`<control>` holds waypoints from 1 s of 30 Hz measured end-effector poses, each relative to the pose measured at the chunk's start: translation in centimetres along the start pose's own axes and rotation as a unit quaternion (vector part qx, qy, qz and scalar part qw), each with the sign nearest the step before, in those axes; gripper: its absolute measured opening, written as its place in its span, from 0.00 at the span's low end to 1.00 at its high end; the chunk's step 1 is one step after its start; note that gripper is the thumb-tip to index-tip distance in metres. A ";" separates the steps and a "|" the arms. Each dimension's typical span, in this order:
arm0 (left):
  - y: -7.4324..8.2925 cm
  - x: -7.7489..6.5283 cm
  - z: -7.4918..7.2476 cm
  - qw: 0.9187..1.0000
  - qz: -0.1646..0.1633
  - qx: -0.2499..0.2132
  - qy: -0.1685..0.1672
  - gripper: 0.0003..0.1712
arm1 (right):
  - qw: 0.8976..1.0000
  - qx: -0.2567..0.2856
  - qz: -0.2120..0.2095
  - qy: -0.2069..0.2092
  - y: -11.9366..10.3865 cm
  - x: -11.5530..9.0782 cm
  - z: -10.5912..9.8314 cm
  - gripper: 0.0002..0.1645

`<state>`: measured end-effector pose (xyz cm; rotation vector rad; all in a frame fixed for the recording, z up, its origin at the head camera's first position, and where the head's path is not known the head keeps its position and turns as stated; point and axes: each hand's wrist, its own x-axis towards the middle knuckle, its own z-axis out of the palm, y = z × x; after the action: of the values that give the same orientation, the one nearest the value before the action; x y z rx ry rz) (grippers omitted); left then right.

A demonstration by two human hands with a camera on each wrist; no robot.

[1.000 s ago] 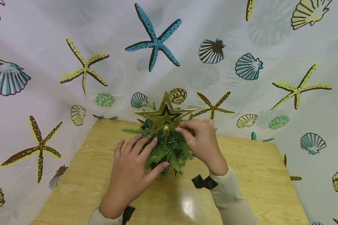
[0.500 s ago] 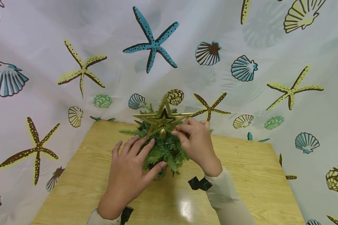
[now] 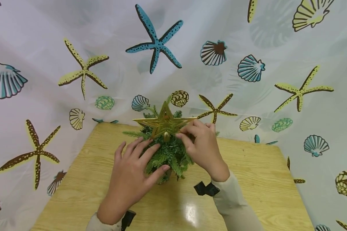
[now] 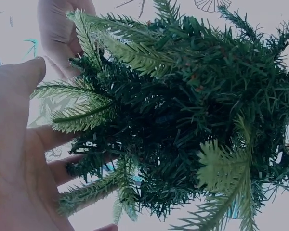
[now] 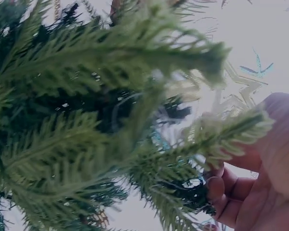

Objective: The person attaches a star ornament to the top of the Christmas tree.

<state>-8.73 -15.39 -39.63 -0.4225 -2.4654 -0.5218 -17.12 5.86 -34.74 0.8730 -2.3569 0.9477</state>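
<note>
A gold five-pointed star [image 3: 165,123] with a small gold bulb-shaped base [image 3: 166,137] stands at the top of a small artificial Christmas tree [image 3: 171,158]. My right hand [image 3: 204,146] pinches the star's lower right point between thumb and index finger. On the other side, my left hand [image 3: 133,175] spreads its fingers beside the branches, fingertips close to the star's lower left point. The left wrist view has the dark green branches [image 4: 183,115] filling most of it, with the left fingers partly behind them. Pale and washed out, the star [image 5: 244,83] shows beyond blurred sprigs in the right wrist view.
The tree stands on a light wooden table [image 3: 248,179]. Behind and around it hangs a white cloth [image 3: 187,19] printed with starfish and shells. A black wrist camera mount [image 3: 206,188] sits at the right cuff.
The star has tilted, its top point sitting lower and further left. Both hands keep their holds and places beside the tree; the head view has shifted slightly.
</note>
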 end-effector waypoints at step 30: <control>-2.0 -1.0 -0.8 0.996 0.032 -0.078 0.036 0.40 | 0.986 0.044 0.037 0.156 2.0 -1.9 -3.1 0.20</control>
<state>-8.37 -17.67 -40.15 -0.5337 -2.3430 -0.6928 -16.68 9.94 -34.71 0.6200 -2.1040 1.1368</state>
